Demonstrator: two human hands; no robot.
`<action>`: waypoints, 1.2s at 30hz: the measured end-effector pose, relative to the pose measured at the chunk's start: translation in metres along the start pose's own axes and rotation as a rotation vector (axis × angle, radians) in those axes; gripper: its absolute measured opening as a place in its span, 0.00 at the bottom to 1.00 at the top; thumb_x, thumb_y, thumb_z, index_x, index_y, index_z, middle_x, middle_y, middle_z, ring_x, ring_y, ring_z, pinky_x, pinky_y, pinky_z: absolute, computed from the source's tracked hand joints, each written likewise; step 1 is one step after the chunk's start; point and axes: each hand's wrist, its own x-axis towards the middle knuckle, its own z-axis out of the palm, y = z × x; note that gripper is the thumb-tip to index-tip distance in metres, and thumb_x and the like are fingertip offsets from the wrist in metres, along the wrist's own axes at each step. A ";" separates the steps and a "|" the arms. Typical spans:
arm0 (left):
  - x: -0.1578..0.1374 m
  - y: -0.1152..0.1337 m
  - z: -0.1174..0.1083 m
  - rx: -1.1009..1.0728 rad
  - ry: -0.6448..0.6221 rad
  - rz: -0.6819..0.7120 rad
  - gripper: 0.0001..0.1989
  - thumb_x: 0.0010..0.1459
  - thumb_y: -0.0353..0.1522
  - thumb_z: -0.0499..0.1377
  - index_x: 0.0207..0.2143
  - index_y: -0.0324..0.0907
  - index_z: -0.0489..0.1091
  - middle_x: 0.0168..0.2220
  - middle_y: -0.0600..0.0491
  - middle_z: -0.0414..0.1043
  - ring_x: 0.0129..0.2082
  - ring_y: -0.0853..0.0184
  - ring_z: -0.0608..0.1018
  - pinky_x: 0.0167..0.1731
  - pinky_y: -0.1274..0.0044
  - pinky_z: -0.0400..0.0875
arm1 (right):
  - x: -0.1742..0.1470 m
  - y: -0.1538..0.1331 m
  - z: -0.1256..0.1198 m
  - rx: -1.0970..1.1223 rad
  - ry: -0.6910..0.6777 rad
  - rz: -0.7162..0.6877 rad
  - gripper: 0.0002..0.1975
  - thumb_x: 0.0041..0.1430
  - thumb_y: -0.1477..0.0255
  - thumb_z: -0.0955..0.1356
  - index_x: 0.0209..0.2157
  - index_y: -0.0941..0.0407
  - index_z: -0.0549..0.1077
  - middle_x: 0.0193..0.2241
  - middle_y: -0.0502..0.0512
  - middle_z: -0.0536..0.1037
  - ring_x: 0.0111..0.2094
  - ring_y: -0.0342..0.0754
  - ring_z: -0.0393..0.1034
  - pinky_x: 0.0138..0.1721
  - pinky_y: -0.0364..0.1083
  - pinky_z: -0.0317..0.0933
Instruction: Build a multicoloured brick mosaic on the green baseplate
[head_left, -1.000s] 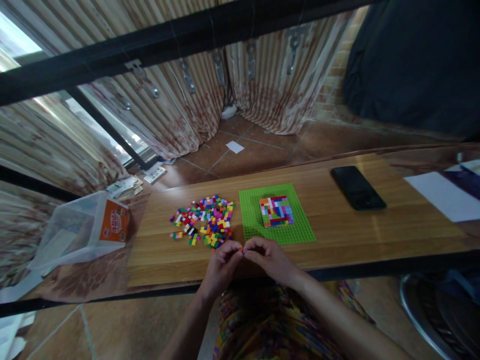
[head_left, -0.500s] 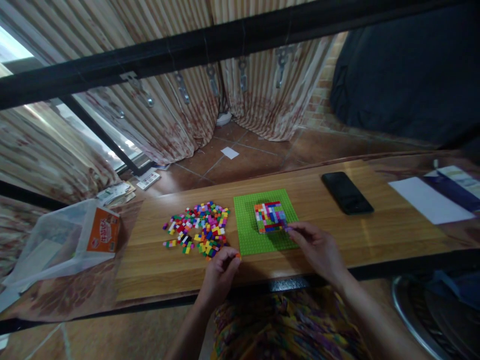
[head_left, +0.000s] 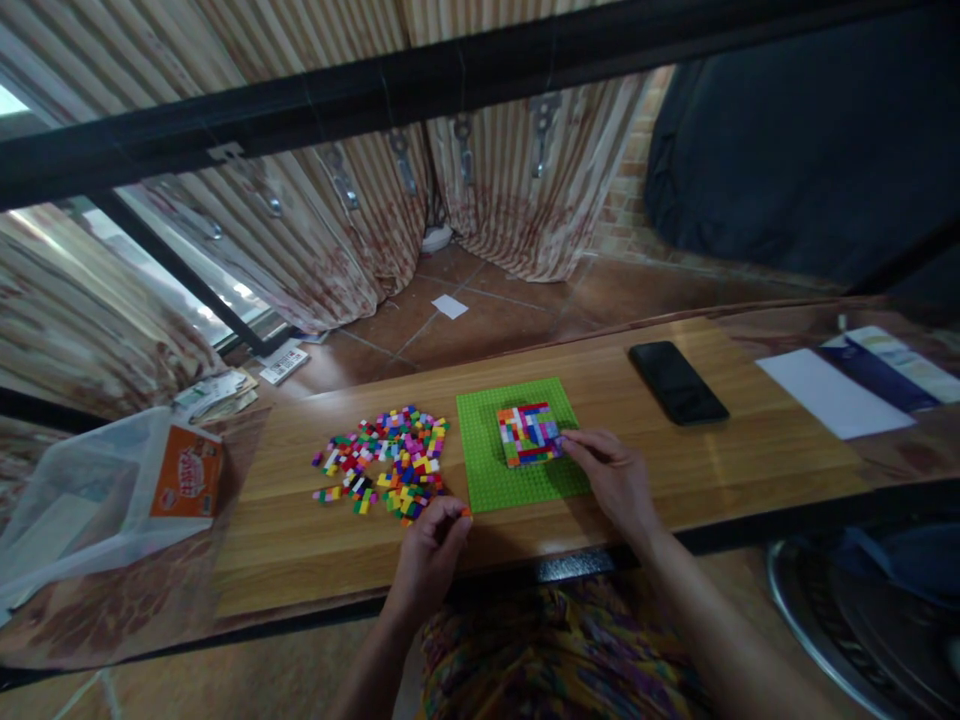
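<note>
On the green baseplate (head_left: 480,480) sits a block of many-coloured toy bricks (head_left: 529,434), roughly square from above. My right hand (head_left: 611,480) is at its right side, thumb and forefinger pinched on a small purple brick (head_left: 559,443) against the block's edge; whether it is pressed on I cannot tell. Left of the plate's near corner, my left hand (head_left: 431,545) is closed, with a small orange brick (head_left: 466,513) showing at its fingertips. Just beyond that hand lies a loose pile of mixed small bricks (head_left: 409,455).
A black phone (head_left: 679,383) lies on the wooden board (head_left: 300,560), right of the plate. White paper (head_left: 832,392) and a booklet are at the far right. A clear plastic bin (head_left: 97,500) with an orange label stands left. A dark metal bar (head_left: 337,110) crosses above.
The view has shifted slightly, so everything sits a little further left. Both hands keep their pinches, the right one still at the block's right edge.
</note>
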 end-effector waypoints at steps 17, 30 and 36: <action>-0.001 -0.003 0.001 0.025 0.016 0.019 0.08 0.60 0.37 0.56 0.32 0.41 0.67 0.25 0.57 0.62 0.25 0.71 0.65 0.27 0.80 0.61 | -0.001 -0.001 0.003 -0.154 0.005 -0.042 0.11 0.52 0.60 0.71 0.32 0.52 0.80 0.34 0.54 0.81 0.37 0.50 0.73 0.40 0.51 0.68; -0.001 0.000 0.001 0.003 0.024 -0.003 0.08 0.59 0.37 0.57 0.32 0.41 0.68 0.25 0.57 0.63 0.25 0.71 0.66 0.27 0.80 0.62 | 0.003 -0.006 0.004 -0.098 -0.017 0.127 0.16 0.48 0.60 0.73 0.36 0.56 0.80 0.29 0.54 0.80 0.29 0.47 0.72 0.33 0.48 0.66; -0.001 -0.001 0.001 0.013 0.022 -0.002 0.09 0.59 0.37 0.56 0.32 0.41 0.67 0.25 0.57 0.62 0.25 0.71 0.65 0.28 0.80 0.61 | 0.006 -0.004 0.000 -0.034 -0.017 0.180 0.20 0.46 0.59 0.74 0.38 0.57 0.78 0.28 0.53 0.79 0.29 0.46 0.71 0.31 0.46 0.66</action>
